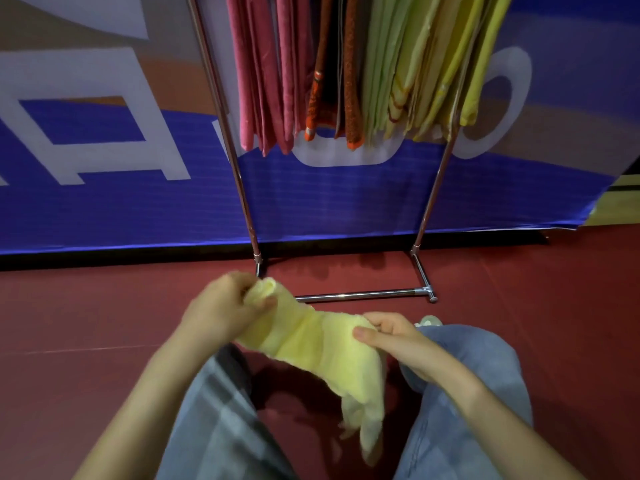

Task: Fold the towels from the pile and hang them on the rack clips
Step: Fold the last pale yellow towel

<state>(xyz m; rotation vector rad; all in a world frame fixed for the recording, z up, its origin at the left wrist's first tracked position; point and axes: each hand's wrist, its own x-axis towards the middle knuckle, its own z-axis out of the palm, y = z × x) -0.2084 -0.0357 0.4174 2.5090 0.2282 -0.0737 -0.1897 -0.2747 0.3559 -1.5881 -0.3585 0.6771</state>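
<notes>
Two hands hold one pale yellow towel above the red floor, between the person's knees. The left hand has its grip clenched on the towel's bunched upper end; the right hand pinches the middle. Folded towels hang on the metal rack ahead.

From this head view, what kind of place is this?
Likely a staged indoor work area, not a home laundry: red floor mat, printed blue banner as backdrop, chrome rack of hanging towels.
</notes>
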